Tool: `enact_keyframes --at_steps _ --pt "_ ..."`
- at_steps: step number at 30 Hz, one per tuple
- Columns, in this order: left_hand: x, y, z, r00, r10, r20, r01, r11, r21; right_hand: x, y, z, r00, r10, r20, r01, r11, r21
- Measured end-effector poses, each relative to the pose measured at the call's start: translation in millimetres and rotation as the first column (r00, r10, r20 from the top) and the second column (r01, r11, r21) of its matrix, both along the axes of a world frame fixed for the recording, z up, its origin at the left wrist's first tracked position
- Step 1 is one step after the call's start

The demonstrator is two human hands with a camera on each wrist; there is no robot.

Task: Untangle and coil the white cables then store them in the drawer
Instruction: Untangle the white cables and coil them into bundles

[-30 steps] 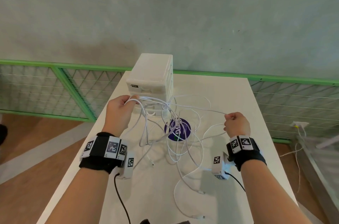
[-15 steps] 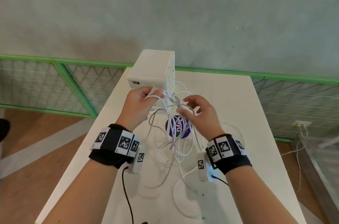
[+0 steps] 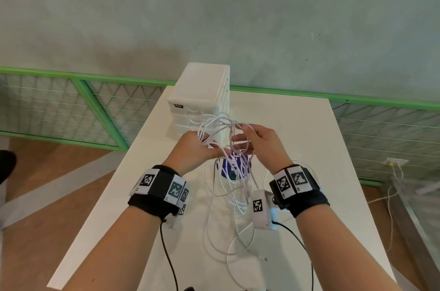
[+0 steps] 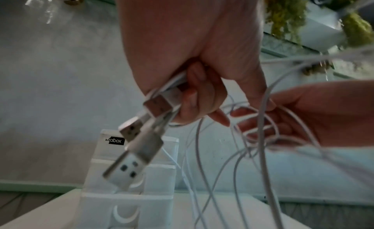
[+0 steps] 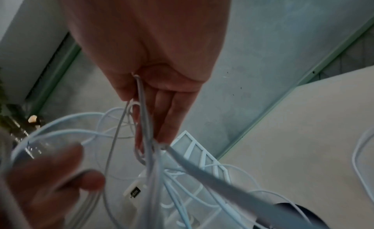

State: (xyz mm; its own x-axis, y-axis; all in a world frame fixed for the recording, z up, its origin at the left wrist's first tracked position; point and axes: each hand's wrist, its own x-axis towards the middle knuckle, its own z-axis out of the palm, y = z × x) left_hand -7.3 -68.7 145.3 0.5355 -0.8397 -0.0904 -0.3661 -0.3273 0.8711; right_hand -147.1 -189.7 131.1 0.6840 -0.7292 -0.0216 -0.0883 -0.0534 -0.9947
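1. Grey plaster wall and green mesh fencing back a white table [image 3: 297, 128], where a small white drawer unit [image 3: 202, 90] stands at the far end, its drawers all closed.
2. Both hands now meet above the table's middle; a second ago they were spread wide, stretching a strand taut between them.
3. Left hand [image 3: 194, 150] clenches a bundle of USB plugs [image 4: 141, 146] and the strands running from them, as the left wrist view shows.
4. Right hand [image 3: 260, 145], which half a second ago hovered over the tangle, now has its extended fingers [image 5: 161, 114] threaded through loops of the white cables [image 3: 228, 181], one strand pinched at the thumb.
5. Most of the cabling hangs from the hands to the tabletop, over a purple round sticker [image 3: 234, 167].
6. Judged from this, ends are gathered and coiling is starting; storing is not yet begun.
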Motion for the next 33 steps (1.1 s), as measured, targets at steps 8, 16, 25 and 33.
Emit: enact_keyframes --at_steps 8,16,25,33 --pt "6.9 -10.2 -6.1 0.973 0.228 -0.026 -0.228 0.974 0.011 -9.4 -18.2 11.5 0.998 -0.014 0.055 0.015 1.000 -0.026" --pt "4.6 -19.7 16.9 0.940 0.179 -0.289 -0.203 0.978 -0.053 -19.8 -25.0 -9.4 0.966 -0.244 -0.082 0.218 0.944 -0.247" --pt "3.9 -30.3 52.1 0.914 0.031 -0.405 -0.119 0.974 -0.194 -38.3 -8.8 -53.5 0.821 0.203 -0.533 -0.222 0.975 0.030" --pt "-3.9 -24.7 76.4 0.939 -0.132 -0.319 0.043 0.961 -0.274 -15.5 11.9 -72.2 0.851 0.230 -0.472 -0.303 0.949 -0.085"
